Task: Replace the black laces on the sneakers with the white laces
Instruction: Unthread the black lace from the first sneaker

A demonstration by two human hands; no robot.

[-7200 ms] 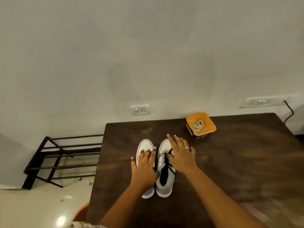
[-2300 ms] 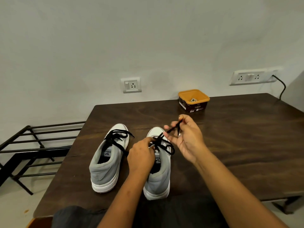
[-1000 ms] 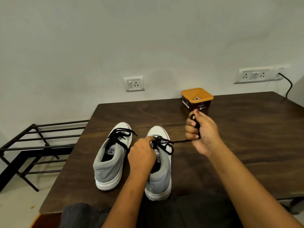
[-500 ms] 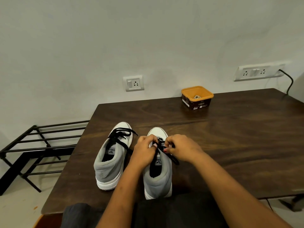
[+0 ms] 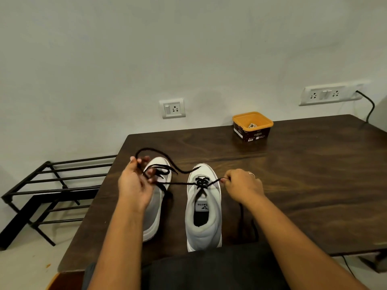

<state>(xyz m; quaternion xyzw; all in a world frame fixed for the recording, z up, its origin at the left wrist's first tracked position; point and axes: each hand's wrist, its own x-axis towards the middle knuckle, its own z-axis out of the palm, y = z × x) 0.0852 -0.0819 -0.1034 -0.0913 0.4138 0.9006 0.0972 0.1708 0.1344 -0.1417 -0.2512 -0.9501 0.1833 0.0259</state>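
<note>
Two grey and white sneakers stand side by side on the dark wooden table [image 5: 303, 185], toes toward the wall. The right sneaker [image 5: 204, 208] has an untied black lace [image 5: 201, 182] drawn out to both sides. My left hand [image 5: 135, 185] holds one end of that lace above the left sneaker [image 5: 156, 206], and a loop arcs up past my fingers. My right hand [image 5: 240, 185] pinches the other end just right of the eyelets. The left sneaker's black lace is still tied. An orange tub [image 5: 252, 125] near the wall holds the white laces [image 5: 251, 124].
A black metal rack [image 5: 48, 191] stands on the floor left of the table. Two wall sockets [image 5: 172, 108] sit above the table's far edge, and a black cable [image 5: 369, 105] hangs from the right one. My dark-clothed lap lies at the near edge.
Both hands were together on the right sneaker's knot half a second ago. They have now pulled apart, left hand going left and right hand right, and the lace is stretched out untied.
</note>
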